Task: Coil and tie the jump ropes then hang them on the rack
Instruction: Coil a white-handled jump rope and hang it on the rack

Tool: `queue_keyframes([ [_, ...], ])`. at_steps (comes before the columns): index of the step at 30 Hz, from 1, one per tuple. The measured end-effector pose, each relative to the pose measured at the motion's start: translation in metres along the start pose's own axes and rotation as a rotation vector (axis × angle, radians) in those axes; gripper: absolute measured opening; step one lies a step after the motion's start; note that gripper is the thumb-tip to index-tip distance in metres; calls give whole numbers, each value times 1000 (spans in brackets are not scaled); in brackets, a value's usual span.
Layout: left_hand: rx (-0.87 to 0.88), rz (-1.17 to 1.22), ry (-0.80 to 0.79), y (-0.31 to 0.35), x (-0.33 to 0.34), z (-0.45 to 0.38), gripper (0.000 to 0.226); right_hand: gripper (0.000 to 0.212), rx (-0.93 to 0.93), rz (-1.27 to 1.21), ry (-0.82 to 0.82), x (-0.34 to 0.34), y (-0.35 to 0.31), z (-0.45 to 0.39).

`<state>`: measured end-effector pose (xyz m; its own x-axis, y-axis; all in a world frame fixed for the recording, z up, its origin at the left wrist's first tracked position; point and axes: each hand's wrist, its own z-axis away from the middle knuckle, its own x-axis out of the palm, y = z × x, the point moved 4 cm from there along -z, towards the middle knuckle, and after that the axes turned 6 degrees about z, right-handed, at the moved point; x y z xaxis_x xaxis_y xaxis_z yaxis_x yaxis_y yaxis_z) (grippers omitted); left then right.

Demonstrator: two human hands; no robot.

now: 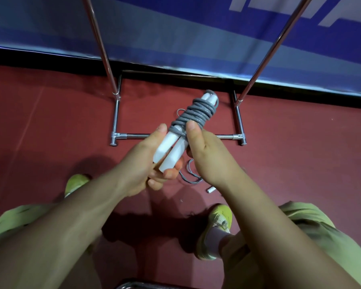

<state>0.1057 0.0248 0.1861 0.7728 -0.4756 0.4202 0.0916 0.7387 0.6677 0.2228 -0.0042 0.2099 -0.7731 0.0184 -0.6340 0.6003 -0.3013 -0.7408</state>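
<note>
Head view, looking down past both forearms. Left hand (149, 163) cups the butt ends of two white handles (171, 152), fingers curled beneath, thumb laid along the upper left side. The handles lie side by side, tilted up and away to the right. The jump rope (197, 114), a grey cord, is wound in many turns around their far half; the far tips poke out beyond the winding. Right hand (208, 155) grips the bundle from the right, thumb pressed on the lowest turns of cord. Bundle is held in the air above the chrome rack (116, 116) base frame. A second rope (191, 177) lies loose on the red floor (50, 122) beneath the hands, one small white end piece (211, 190) just right of it.
</note>
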Motion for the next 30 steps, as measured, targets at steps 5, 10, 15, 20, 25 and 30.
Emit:
queue_keyframes([
  [5, 38, -140, 66, 1, -13, -3, 63, 57, 158, -45, -177, 5, 15, -3],
  [10, 21, -196, 77, 1, -17, -6, 49, 67, 214, 31, -153, 4, 17, -3],
  [15, 2, -246, 173, -3, -24, -10, 48, 68, 269, 22, -149, 6, 22, -5],
  [20, 49, -408, 306, 0, -27, -12, 44, 62, 252, -35, -138, 10, 24, -7],
  [25, 125, -642, 356, 0, -32, -12, 34, 59, 250, -78, -180, 16, 22, -2],
  [30, 166, -788, 333, 5, -29, -10, 45, 57, 281, -144, -161, 18, 24, -4],
])
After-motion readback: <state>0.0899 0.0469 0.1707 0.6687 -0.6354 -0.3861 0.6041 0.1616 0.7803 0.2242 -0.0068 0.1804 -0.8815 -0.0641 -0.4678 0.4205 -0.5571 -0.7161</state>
